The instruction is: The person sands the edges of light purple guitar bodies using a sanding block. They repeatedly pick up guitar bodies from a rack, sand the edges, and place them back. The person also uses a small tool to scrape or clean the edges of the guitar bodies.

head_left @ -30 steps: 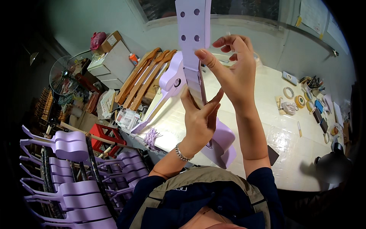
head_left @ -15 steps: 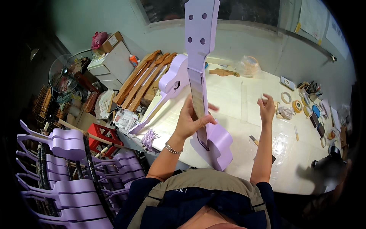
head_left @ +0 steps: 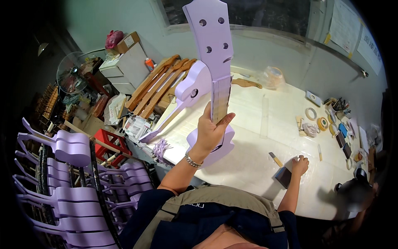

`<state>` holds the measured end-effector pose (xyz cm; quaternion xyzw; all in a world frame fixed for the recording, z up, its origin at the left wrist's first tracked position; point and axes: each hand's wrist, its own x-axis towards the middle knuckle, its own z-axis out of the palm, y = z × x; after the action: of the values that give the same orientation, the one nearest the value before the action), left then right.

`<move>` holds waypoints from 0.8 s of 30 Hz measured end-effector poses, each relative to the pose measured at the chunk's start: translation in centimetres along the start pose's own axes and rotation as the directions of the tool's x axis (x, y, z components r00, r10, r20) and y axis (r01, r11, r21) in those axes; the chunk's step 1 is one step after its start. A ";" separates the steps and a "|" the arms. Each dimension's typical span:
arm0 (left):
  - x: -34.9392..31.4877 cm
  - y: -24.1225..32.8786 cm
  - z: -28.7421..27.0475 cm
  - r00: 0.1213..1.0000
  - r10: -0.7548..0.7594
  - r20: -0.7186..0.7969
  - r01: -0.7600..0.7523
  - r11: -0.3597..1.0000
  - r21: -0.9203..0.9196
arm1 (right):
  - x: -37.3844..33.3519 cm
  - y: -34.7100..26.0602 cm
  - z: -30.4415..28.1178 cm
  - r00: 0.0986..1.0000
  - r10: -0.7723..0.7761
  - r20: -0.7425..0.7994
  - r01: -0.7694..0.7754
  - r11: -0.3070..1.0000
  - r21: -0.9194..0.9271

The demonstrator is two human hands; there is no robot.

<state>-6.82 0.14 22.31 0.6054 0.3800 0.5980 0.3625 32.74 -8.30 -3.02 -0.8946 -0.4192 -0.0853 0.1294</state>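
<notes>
My left hand (head_left: 210, 132) is closed around the neck of a lilac ukulele (head_left: 209, 39), holding it upright. Its headstock, with several round holes, points away from me, and its body hangs low behind my wrist. Pale tape-like covering lies along the fingerboard. My right hand (head_left: 300, 166) is low over the table at the right, fingers curled together with a tiny pale bit at the tips that I cannot make out. Beside it are a dark block (head_left: 283, 177) and a yellow-handled knife (head_left: 275, 159).
Another lilac ukulele (head_left: 194, 87) lies on the white table (head_left: 248, 124), near wooden necks (head_left: 155, 85). Purple strips (head_left: 161, 150) hang at the table's left edge. Tape rolls (head_left: 322, 123) and tools crowd the right side. Lilac ukuleles fill a rack (head_left: 95, 182) at lower left.
My right hand has come down from above the table to beside the dark block. The ukulele in my left hand has turned and its body has swung left.
</notes>
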 end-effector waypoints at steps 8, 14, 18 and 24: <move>0.3 0.3 -0.1 0.997 0.028 -0.071 -0.022 0.996 0.082 | -1.6 -4.7 -0.5 0.971 -0.136 -0.197 0.180 0.957 0.229; 1.6 -1.2 -2.7 0.949 0.176 -0.261 -0.203 0.976 -0.083 | -2.3 -6.8 -1.4 0.960 -0.160 -0.231 0.241 0.890 0.387; 1.8 -3.8 -8.1 0.783 0.328 -0.528 -0.421 0.905 -0.064 | -3.8 -8.6 -3.7 0.971 -0.175 -0.164 0.234 0.835 0.499; -2.0 -6.4 -13.4 0.715 -0.185 -0.674 -0.082 0.935 -0.344 | -5.6 -8.7 -3.1 0.981 -0.192 -0.017 0.168 0.808 0.565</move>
<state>-20.38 1.01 15.98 0.2501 0.3929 0.8286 0.3108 22.38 -7.95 -0.14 -0.7741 -0.5108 0.0487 0.3707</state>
